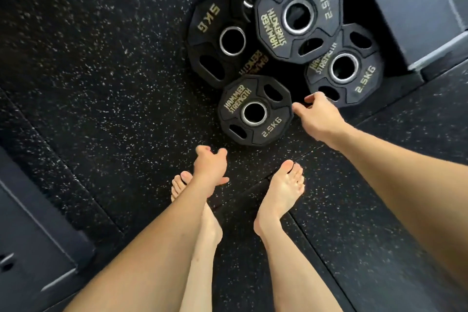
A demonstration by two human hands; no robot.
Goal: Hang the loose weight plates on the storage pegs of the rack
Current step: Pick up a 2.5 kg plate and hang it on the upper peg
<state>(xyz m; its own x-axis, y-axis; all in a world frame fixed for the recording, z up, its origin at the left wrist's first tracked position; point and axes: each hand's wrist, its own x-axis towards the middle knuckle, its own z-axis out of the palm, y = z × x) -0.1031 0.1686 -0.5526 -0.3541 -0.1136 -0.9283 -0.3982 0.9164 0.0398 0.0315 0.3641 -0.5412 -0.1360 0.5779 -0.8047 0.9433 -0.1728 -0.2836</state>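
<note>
Several black weight plates lie in a loose pile on the speckled rubber floor. Nearest me is a 2.5 kg plate lying flat. A 5 kg plate lies behind it on the left, a 2.5 kg plate rests on top of the pile, and another 2.5 kg plate lies at the right. My right hand hovers open between the nearest plate and the right one, fingertips close to both rims. My left hand hangs open just in front of the nearest plate, holding nothing. No storage pegs are in view.
My two bare feet stand on the floor right in front of the pile. A dark rack base or box sits at the upper right beside the plates. Another dark metal base lies at the lower left.
</note>
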